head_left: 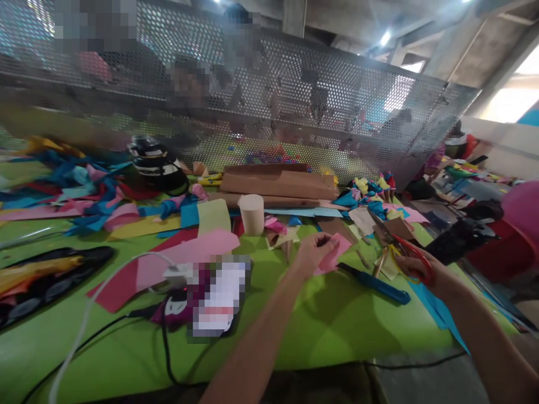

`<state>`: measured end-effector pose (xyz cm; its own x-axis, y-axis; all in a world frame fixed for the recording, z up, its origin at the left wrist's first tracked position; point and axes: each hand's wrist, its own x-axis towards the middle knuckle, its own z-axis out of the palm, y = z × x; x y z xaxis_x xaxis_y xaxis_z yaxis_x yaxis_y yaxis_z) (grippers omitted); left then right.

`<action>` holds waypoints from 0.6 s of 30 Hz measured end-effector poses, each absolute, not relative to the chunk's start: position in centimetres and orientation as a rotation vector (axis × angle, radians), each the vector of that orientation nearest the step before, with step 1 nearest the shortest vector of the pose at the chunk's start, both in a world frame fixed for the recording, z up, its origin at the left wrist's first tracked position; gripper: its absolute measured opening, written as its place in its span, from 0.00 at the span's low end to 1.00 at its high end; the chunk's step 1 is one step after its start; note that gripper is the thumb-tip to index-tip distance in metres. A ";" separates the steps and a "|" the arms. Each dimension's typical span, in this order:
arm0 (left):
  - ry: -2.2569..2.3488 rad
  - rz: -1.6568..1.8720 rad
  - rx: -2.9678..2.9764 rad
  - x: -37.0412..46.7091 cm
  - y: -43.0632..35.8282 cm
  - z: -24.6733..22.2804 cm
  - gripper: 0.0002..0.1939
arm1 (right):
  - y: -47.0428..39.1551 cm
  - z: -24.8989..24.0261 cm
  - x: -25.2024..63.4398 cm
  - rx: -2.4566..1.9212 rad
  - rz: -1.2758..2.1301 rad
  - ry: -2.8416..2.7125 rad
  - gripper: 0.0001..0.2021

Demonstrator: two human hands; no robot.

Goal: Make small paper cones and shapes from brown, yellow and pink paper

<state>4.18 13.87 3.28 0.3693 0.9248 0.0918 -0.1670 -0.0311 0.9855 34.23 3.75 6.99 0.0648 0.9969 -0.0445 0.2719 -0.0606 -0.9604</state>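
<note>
A: Layout, big to small?
B: Green table [337,353], perf. metal panel [295,101] across its far side. Brown paper bundle [278,186] lies in front of panel. Phone [219,297] to my L, next to purple power block [174,307] w/ white plug [179,274].
A: Tools?
B: Blue-handled tool [381,287] flat on table, btwn my hands. Red/yellow-handled scissors [410,255] in my R hand [421,270], fingers wrapped on handles, blades pointing away over paper scraps. Blades open or closed: can't tell.
A: Smaller stuff?
B: Off-white cylinder [252,215] upright, near side of bundle. Small pink sheet [333,255] is up front, approx. mid-table, in my L hand [314,255].
A: L grip?
B: Narrow, thumb + fingers pinching sheet's upper L edge. Blue-handled tool's dark tip is just R of sheet.
</note>
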 end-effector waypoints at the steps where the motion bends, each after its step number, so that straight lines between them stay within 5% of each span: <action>1: 0.779 1.030 1.290 4.2 13.9 3.3 0.13 | 3.1 6.9 33.4 -1.440 1.169 -1.296 0.29; 18: 0.726 0.983 1.248 4.2 13.7 3.2 0.15 | 1.6 6.1 28.5 -1.537 1.039 -1.760 0.33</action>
<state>4.22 13.73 3.18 0.4249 0.9030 0.0629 -0.2049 0.0283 0.9784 28.52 1.65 6.10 -0.1715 0.9828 -0.0686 0.5347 0.0344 -0.8443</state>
